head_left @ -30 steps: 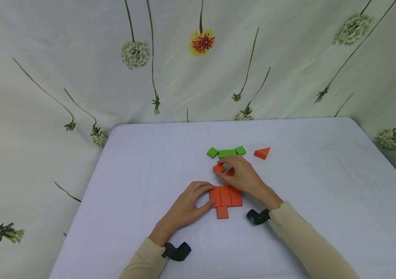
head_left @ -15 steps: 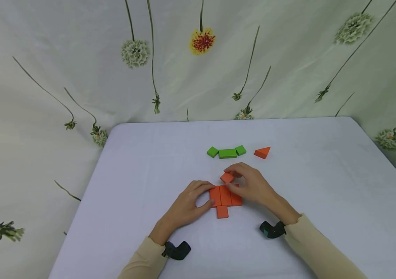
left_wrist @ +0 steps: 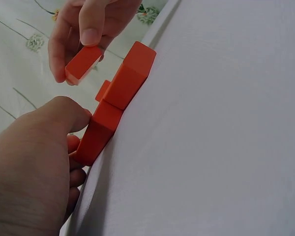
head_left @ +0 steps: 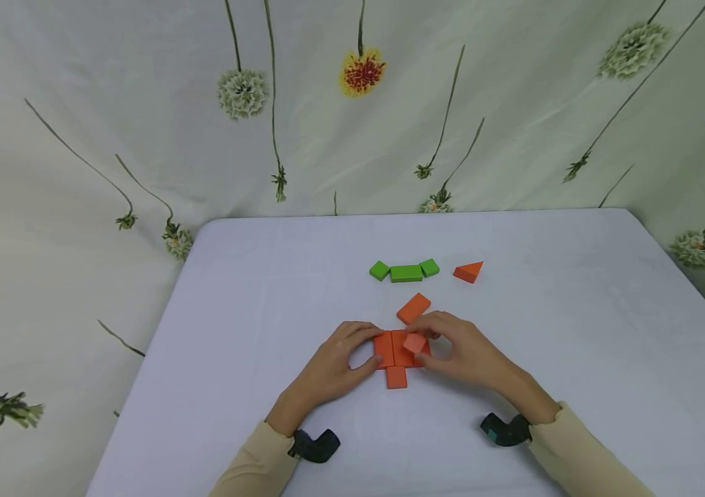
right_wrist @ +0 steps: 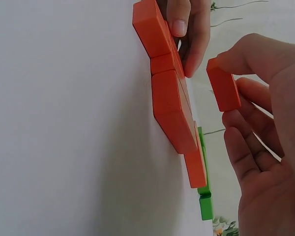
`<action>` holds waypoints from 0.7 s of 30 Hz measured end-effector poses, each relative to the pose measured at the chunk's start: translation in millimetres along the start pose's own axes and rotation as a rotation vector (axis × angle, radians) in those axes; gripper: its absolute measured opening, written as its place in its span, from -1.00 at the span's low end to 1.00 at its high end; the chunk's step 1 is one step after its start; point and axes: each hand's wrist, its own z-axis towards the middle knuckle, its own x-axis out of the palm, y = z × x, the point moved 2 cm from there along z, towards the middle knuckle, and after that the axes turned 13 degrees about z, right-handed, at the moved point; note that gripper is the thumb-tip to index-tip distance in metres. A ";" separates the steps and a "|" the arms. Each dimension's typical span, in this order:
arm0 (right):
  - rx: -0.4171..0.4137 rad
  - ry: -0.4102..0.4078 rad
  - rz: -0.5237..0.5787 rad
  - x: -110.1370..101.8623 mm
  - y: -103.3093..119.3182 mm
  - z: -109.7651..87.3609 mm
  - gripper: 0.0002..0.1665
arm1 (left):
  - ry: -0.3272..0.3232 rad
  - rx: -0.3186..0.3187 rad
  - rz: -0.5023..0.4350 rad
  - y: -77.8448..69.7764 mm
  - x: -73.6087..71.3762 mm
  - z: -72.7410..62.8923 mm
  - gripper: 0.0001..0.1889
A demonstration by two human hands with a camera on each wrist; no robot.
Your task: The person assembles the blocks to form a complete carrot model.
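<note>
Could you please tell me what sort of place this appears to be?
Probably an indoor tabletop recording spot: a white-topped table bearing small orange blocks, a flower-printed cloth hanging behind it, and a black device worn at each wrist.

Sm. orange block (head_left: 414,343) tilted in R hand (head_left: 463,351) abv. adjoining orange blks. (head_left: 384,349)

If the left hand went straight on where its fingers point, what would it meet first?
Most likely the leftmost orange block of the row, right away: the left hand appears to be touching it. The middle orange block sits directly behind that one.
</note>
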 end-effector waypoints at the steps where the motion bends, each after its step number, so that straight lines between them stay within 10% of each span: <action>1: -0.009 0.003 0.003 0.0 0.1 -1.5 -0.50 | -0.001 0.000 0.001 0.1 0.1 0.0 -0.56; 21: -0.063 0.130 0.081 5.4 -6.7 -23.1 -0.52 | 0.004 -0.002 0.004 0.0 0.7 -0.3 -0.56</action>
